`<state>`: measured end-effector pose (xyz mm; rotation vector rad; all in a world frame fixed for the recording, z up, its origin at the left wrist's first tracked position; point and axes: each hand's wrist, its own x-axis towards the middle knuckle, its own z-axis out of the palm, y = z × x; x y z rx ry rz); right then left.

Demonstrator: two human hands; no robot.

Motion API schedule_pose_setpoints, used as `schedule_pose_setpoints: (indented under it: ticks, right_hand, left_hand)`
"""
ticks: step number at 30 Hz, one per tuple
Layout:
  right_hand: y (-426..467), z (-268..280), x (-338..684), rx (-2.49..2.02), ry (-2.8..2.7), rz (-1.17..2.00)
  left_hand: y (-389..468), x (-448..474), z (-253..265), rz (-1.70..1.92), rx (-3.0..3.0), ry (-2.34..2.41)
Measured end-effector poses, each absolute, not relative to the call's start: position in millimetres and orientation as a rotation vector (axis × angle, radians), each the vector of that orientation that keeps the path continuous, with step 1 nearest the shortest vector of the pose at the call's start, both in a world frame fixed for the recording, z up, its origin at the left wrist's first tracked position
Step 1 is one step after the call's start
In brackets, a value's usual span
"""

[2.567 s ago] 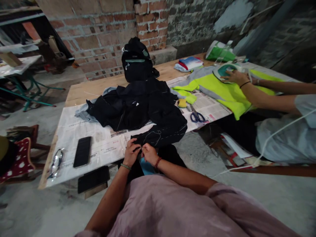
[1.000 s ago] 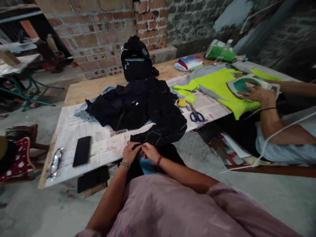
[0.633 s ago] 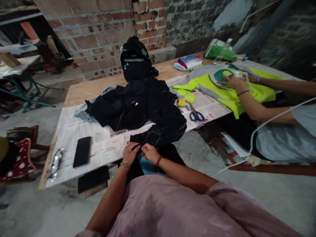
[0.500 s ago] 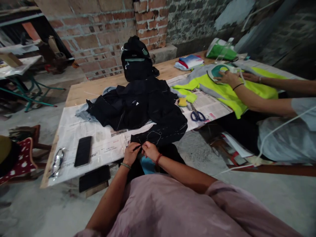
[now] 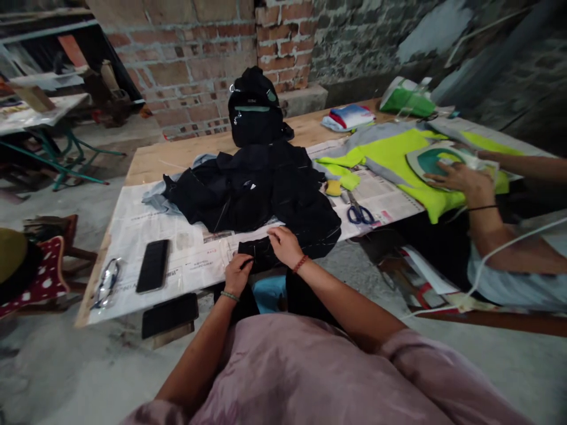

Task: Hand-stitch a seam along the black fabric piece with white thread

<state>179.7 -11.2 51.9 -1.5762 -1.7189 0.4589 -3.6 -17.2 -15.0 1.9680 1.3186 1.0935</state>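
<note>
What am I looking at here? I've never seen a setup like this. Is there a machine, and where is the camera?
There's no machine arm: a person works with two bare hands, and one camera on their head looks forward and down, so every picture comes from there. The left hand pinches an edge of the dark cloth. The right hand is over the same cloth; anything tiny it holds is too small to make out.

The wooden table, partly covered with newspaper, also bears a phone, scissors and a backpack. At the right of the picture, a co-worker's hand is on an iron over a yellow-and-grey garment.
</note>
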Motion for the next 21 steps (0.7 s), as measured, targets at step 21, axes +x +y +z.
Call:
schedule_pose_setpoints:
  ticks: [21]
  right_hand:
    - [-1, 25, 144, -1.446, -1.745, 1.031]
  left_hand:
    - [-23, -5, -6, 1.087, 1.916, 1.302]
